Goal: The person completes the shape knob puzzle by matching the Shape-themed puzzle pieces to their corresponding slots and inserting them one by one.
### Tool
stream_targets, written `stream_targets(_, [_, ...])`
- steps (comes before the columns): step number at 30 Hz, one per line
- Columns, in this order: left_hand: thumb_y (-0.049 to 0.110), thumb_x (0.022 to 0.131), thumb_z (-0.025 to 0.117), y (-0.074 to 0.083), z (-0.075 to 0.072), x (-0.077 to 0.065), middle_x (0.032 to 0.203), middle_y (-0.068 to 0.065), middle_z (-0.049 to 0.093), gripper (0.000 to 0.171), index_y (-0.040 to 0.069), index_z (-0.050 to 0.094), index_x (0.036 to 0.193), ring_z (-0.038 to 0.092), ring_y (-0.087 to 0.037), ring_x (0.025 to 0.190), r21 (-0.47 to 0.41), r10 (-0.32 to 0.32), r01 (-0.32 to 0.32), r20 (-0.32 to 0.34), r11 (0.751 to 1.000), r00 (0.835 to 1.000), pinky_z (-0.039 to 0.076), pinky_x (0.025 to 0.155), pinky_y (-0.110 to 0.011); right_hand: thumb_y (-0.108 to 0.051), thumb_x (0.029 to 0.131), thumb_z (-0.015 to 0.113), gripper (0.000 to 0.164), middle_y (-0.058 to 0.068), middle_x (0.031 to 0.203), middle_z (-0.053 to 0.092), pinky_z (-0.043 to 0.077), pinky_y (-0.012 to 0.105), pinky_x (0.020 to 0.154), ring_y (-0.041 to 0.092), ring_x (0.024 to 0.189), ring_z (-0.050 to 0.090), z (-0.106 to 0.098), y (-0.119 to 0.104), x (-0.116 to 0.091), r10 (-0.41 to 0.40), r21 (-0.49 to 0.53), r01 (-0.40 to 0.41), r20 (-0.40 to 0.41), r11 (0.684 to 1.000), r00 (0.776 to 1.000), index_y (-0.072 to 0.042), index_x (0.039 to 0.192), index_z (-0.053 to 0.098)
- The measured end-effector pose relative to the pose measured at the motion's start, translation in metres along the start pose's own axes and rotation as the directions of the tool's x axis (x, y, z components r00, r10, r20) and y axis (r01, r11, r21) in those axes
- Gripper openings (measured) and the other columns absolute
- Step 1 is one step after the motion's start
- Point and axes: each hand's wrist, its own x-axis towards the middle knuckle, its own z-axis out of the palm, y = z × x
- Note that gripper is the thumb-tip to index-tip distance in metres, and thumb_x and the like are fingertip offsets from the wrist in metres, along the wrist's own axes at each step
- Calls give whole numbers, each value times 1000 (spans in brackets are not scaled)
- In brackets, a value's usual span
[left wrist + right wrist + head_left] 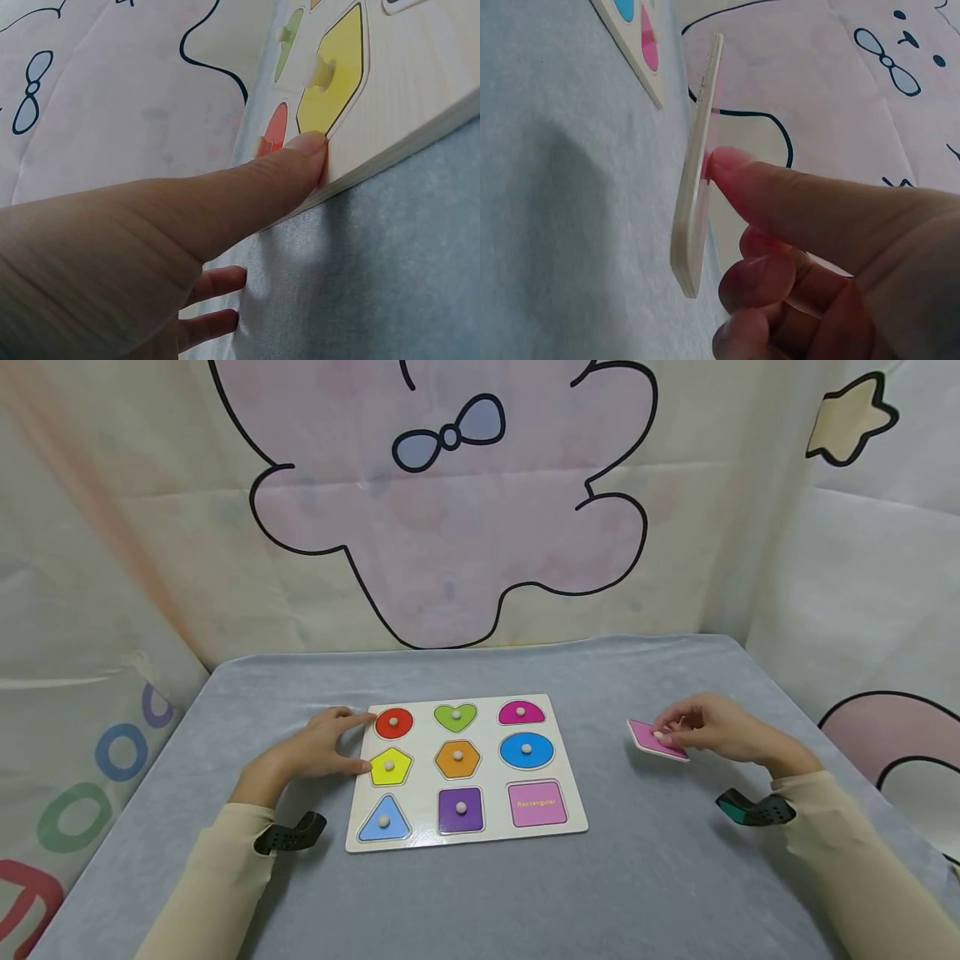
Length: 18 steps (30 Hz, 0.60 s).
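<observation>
A white wooden shape puzzle board (425, 781) lies on the cloth in front of the person. Along its left edge is the left hand (318, 747), its thumb (289, 165) touching the rim beside the yellow pentagon piece (337, 71) and a fingertip by the red circle piece (393, 722). To the right of the board, the right hand (708, 727) pinches the knob of a pink rectangle puzzle piece (645, 737). This piece is tilted above the cloth, with its shadow below. In the board's lower right corner, a pink rectangular recess (537, 810) shows a printed word.
Other knobbed pieces sit in the board, such as the green heart (455, 717), blue oval (527, 749) and purple square (461, 810). Grey cloth (480, 902) covers the table. A printed curtain (675, 568) hangs behind it and at both sides.
</observation>
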Motion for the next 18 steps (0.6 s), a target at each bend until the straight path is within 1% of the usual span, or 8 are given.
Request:
stream_targets(5, [45, 82, 80, 0, 0, 1, 151, -29, 40, 85, 17, 44, 153, 37, -48, 136, 0, -7, 7, 1, 1000, 1000, 40, 107, -72, -9, 90, 75, 17, -4, 76, 59, 44, 22, 55, 11, 65, 51, 3, -7, 8, -10, 14, 10, 7, 1000, 1000, -3, 106, 76])
stream_targets(11, [45, 82, 81, -1, 1, 0, 151, -29, 40, 85, 17, 44, 153, 37, -49, 136, -3, -7, 7, 1, 1000, 1000, 40, 106, -72, -12, 91, 75, 17, -1, 78, 60, 45, 22, 57, 12, 69, 52, 8, -20, 18, 1, 35, -2, 28, 999, 1000, -5, 106, 76])
stream_targets(18, [44, 82, 80, 0, 1, 0, 151, -29, 40, 84, 17, 44, 153, 37, -48, 137, -1, -3, 3, -7, 1000, 1000, 40, 107, -72, -14, 90, 76, 17, 2, 79, 62, 48, 23, 58, 12, 69, 54, 15, -36, 32, -2, 38, 0, 39, 999, 999, -4, 105, 76])
